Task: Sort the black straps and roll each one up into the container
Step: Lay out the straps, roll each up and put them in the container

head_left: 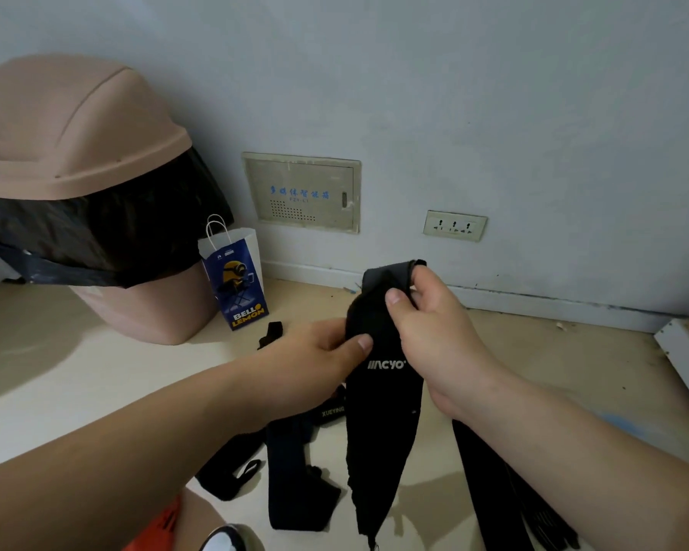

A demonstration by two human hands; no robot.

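- Fingers [399,302] of the right hand [434,332] are seen closed around the upper end of a black strap [382,411], with the thumb pressed on its front face.
- Just below, the same strap is pinched by the left hand [315,351], its thumb laid on the fabric beside white lettering.
- The held strap is lifted above the floor [96,371]; its top is folded over between the hands, and its frayed lower end hangs down.
- Other black straps [291,471] are spread on the floor beneath the arms, and one more [494,491] lies under the right forearm.
- A pink lidded bin [76,153] lined with a black bag is placed at the left against the wall.
- A blue and white paper bag [235,280] is stood just beside the bin.
- A wall socket [454,225] and a beige wall panel [303,192] are set low on the wall.
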